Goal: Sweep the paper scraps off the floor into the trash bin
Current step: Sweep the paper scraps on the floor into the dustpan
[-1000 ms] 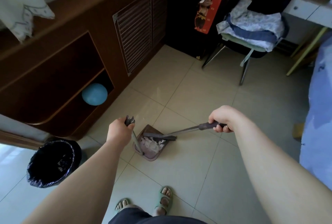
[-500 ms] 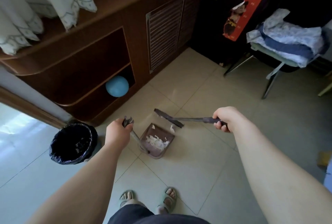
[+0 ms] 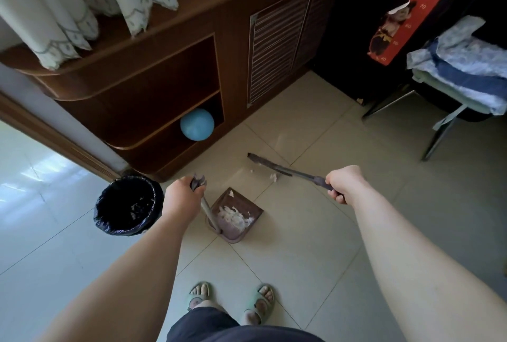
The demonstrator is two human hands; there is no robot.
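Note:
My left hand (image 3: 182, 195) grips the top of the dustpan handle (image 3: 205, 206). The brown dustpan (image 3: 248, 210) rests on the tiled floor and holds a heap of white paper scraps (image 3: 232, 217). My right hand (image 3: 345, 182) grips the handle of the dark broom (image 3: 270, 164), whose head is lifted above the floor beyond the dustpan. A few small white scraps (image 3: 273, 176) show just under the broom head. The trash bin (image 3: 127, 205), lined with a black bag, stands left of my left hand and has some scraps inside.
A brown wooden cabinet (image 3: 153, 86) with open shelves runs behind the bin; a blue ball (image 3: 197, 124) lies on its lowest shelf. A chair (image 3: 461, 78) piled with folded cloth stands at the far right. My sandalled feet (image 3: 230, 300) are just behind the dustpan.
The broom head has left the dustpan's mouth and swung up and away from it. The view has turned left, bringing the bin closer to my left hand.

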